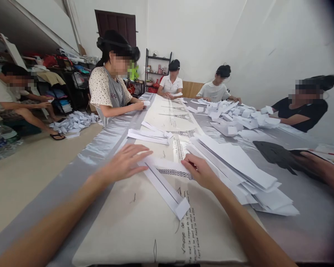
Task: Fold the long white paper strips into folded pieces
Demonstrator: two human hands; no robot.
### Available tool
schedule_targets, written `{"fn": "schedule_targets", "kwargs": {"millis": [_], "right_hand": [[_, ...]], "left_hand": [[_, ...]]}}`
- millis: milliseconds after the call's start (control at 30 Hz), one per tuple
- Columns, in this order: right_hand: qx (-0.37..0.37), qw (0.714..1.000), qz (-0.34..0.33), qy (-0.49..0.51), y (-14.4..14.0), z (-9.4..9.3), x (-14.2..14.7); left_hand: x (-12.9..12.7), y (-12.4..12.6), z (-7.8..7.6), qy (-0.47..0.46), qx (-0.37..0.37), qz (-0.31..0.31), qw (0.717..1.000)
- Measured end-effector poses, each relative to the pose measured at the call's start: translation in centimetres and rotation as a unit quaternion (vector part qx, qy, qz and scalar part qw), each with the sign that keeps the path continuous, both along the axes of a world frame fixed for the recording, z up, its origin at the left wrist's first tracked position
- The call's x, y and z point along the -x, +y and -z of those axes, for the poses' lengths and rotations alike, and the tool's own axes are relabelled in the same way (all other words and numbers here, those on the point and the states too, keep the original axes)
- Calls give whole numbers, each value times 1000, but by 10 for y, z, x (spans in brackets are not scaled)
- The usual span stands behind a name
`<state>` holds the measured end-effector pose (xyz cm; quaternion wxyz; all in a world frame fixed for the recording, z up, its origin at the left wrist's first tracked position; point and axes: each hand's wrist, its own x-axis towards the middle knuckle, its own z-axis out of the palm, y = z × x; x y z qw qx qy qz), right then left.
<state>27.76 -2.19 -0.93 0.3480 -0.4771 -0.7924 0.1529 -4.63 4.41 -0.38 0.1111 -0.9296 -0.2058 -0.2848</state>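
A long folded white paper strip (167,190) lies diagonally on a cream printed cloth (144,226) in front of me. My left hand (126,160) lies flat with fingers spread on the strip's upper left end. My right hand (202,171) presses down on the folded paper's right part, fingers curled at its edge. The strip's near end (182,208) is folded over and juts toward me.
A stack of flat white sheets (239,168) lies right of my right hand. More folded strips (150,135) lie further up the cloth. A heap of folded paper pieces (236,115) covers the far right. Several people sit around the grey table (100,144). Another person's hand (323,168) rests at right.
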Motion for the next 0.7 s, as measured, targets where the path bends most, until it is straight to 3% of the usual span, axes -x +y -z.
{"fn": "schedule_targets", "kwargs": {"millis": [100,233,400,533,700], "right_hand": [[23,1000,-11,12,0,2,12],[49,998,-34,35,-2,1,17],[-12,992,-100,79,-7,-8,12],[15,984,-150,99,-10,-13,14],[16,985,-73,153,-12,-9,22]], "left_hand": [[-21,-8,4,44,-41,39,997],[-20,-6,14,54,-46,36,997],[-10,-4,17,52,26,13,998],[-11,-9,9,55,93,10,994],[-6,-15,-6,36,141,4,989]]}}
